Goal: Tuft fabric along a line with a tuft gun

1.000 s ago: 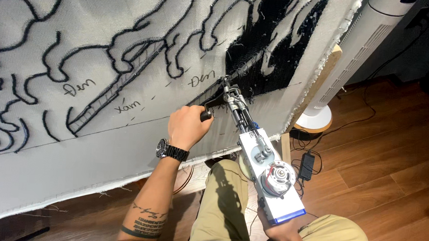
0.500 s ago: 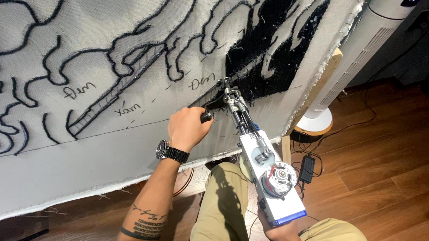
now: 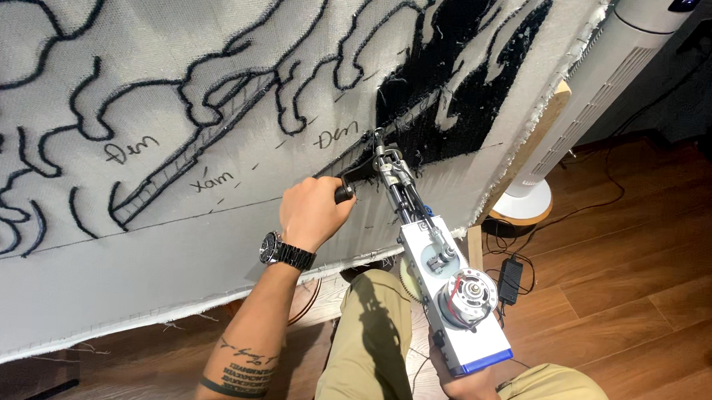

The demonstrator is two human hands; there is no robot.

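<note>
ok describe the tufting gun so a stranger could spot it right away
Start at the big pale cloth with black outlines. At its lower right, by the solid black patch, the left hand and right hand hold the tufting gun: white body, blue base, exposed round motor, unlike the white tower fan behind.

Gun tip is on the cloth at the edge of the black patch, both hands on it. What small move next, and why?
Probably ease the tufting gun along the black patch's lower edge. Its tip touches the cloth where black fill meets bare weave, the left hand grips the front handle, and the right hand supports the rear.
</note>
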